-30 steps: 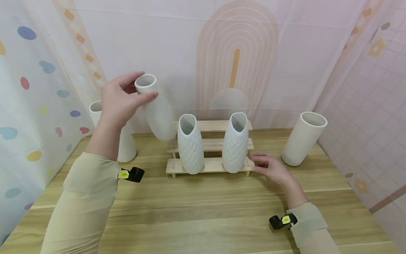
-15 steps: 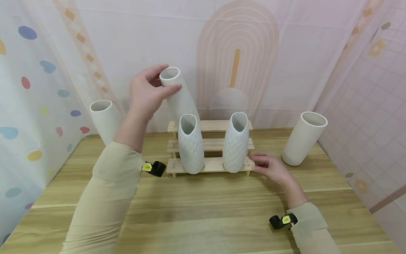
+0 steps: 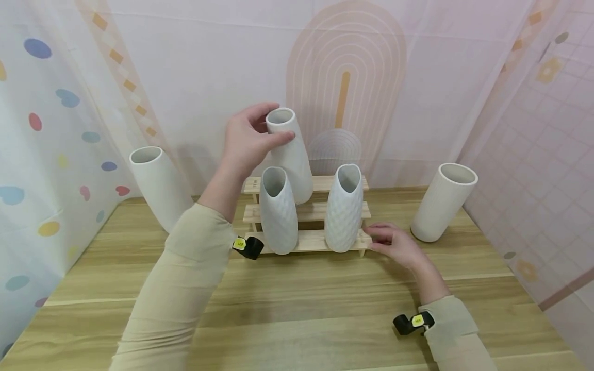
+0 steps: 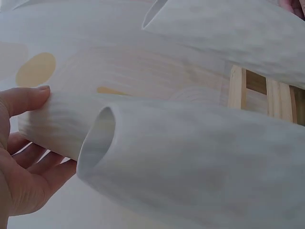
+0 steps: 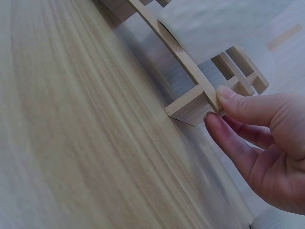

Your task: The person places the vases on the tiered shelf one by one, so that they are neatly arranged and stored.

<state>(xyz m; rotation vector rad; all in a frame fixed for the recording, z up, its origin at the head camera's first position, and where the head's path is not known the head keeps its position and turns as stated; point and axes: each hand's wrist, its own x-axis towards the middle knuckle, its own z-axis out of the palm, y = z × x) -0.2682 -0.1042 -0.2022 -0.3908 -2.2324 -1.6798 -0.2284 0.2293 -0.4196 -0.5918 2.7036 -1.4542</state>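
Note:
My left hand (image 3: pixel 250 138) holds a white ceramic vase (image 3: pixel 296 165) just below its round rim, thumb on the near side. The vase leans slightly, its base overlapping the upper steps of a three-tier wooden stand (image 3: pixel 311 241) in the head view. Two white vases with dimpled sides and notched rims, a left one (image 3: pixel 279 221) and a right one (image 3: pixel 343 221), stand on the lowest step. In the left wrist view the left dimpled vase (image 4: pixel 205 162) partly hides the held vase (image 4: pixel 62 112). My right hand (image 3: pixel 400 248) pinches the right end of the lowest step (image 5: pixel 209 95) between thumb and finger.
On the wooden table (image 3: pixel 297 319), a plain white vase (image 3: pixel 160 183) stands to the left, partly behind my left forearm. A ribbed white vase (image 3: pixel 443 206) stands at the right. A patterned curtain (image 3: pixel 223 56) hangs right behind the table.
My left hand has carried the vase rightward from beside the stand to over its upper steps, behind the left dimpled vase. The right hand has stayed at the stand's end.

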